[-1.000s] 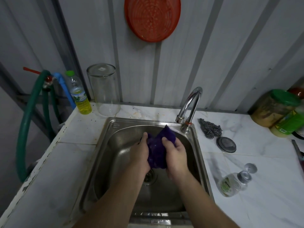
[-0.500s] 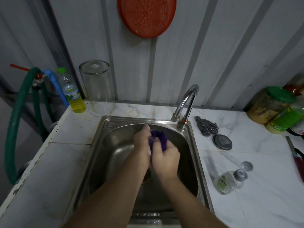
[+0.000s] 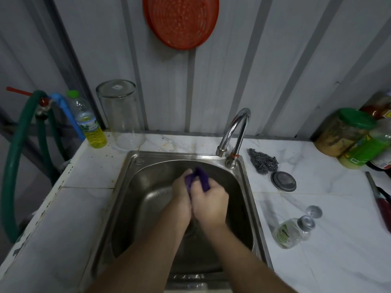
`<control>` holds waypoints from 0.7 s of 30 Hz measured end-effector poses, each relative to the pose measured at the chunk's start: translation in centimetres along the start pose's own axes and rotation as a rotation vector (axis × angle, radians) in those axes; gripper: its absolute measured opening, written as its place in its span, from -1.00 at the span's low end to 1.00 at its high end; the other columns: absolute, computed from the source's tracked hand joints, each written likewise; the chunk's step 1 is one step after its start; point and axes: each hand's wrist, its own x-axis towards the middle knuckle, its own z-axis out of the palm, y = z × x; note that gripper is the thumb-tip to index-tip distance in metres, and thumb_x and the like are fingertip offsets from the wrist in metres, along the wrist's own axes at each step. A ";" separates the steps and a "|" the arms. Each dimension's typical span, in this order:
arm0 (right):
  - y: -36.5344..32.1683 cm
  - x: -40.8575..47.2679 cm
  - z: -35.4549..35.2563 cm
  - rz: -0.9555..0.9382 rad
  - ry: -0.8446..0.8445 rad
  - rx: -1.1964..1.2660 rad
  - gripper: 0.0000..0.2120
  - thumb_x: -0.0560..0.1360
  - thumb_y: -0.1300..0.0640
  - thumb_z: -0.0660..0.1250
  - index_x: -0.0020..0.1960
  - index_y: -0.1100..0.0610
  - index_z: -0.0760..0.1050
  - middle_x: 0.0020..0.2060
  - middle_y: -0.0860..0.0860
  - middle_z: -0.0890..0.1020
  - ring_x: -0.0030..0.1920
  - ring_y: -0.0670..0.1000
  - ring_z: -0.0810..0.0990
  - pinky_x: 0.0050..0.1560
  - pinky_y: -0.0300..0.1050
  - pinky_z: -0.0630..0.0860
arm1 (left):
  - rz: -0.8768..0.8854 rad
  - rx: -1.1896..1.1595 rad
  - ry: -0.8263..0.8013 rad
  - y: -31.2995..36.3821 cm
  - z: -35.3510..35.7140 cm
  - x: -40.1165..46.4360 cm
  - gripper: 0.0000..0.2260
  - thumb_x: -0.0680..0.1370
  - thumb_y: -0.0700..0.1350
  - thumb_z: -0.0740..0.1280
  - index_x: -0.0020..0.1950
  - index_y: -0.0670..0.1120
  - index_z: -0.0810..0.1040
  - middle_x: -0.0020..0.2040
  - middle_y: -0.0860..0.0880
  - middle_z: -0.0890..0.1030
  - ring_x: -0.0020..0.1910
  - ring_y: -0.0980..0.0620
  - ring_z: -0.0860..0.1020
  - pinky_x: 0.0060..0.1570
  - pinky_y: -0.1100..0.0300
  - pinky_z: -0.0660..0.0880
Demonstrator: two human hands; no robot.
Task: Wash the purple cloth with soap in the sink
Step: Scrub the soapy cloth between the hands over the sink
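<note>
The purple cloth (image 3: 202, 178) is bunched up between both my hands over the steel sink (image 3: 148, 166). My left hand (image 3: 182, 197) and my right hand (image 3: 210, 203) press together, each closed on the cloth, so only its top edge shows above my fingers. The chrome tap (image 3: 234, 132) stands at the sink's back right; no water is visibly running. A small clear soap bottle (image 3: 293, 230) lies on its side on the counter to the right, its cap (image 3: 314, 211) beside it.
A steel scourer (image 3: 263, 159) and a round drain plug (image 3: 284, 181) lie right of the tap. Jars with green lids (image 3: 347, 132) stand at far right. A glass jar (image 3: 121, 115), a yellow-liquid bottle (image 3: 88, 123) and a green hose (image 3: 19, 144) are at left.
The cloth was spread between my hands; I have since pressed my hands together and crumpled it into a small wad between my palms. The hands shifted slightly.
</note>
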 end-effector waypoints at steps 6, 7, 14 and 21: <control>0.3 3.3 -1.9 0.076 -0.010 -0.100 -0.72 0.58 -0.08 0.28 -0.26 -0.02 0.54 -0.36 -0.04 0.65 -0.25 0.04 0.68 -0.28 -0.15 0.48 | -0.010 0.008 0.001 0.4 1.7 -0.8 -0.68 0.58 0.05 0.34 -0.24 -0.12 0.69 -0.33 -0.10 0.71 -0.35 -0.07 0.68 -0.18 0.08 0.60; 0.2 2.2 -1.6 0.031 -0.007 -0.089 -0.71 0.55 -0.12 0.27 -0.27 0.00 0.55 -0.39 -0.05 0.65 -0.29 0.02 0.67 -0.31 -0.13 0.50 | 0.013 -0.029 0.029 0.7 1.6 -0.4 -0.69 0.60 0.01 0.33 -0.24 -0.15 0.64 -0.39 -0.09 0.67 -0.39 -0.05 0.65 -0.22 0.11 0.59; -1.3 1.0 -0.4 0.061 0.028 0.005 -0.60 0.44 -0.27 0.24 -0.20 0.03 0.62 -0.38 -0.03 0.67 -0.28 0.02 0.67 -0.24 -0.08 0.59 | 0.010 -0.067 -0.082 0.8 0.6 0.2 -0.68 0.61 -0.13 0.26 -0.33 -0.15 0.56 -0.52 -0.06 0.56 -0.53 0.02 0.55 -0.46 0.27 0.49; -0.6 1.0 -1.3 0.053 0.034 0.006 -0.67 0.51 -0.15 0.27 -0.17 0.09 0.63 -0.36 0.01 0.68 -0.30 0.04 0.67 -0.20 -0.01 0.62 | 0.061 -0.051 0.014 1.2 1.6 0.4 -0.75 0.61 -0.06 0.32 -0.17 -0.21 0.58 -0.31 -0.15 0.61 -0.41 -0.03 0.62 -0.34 0.17 0.56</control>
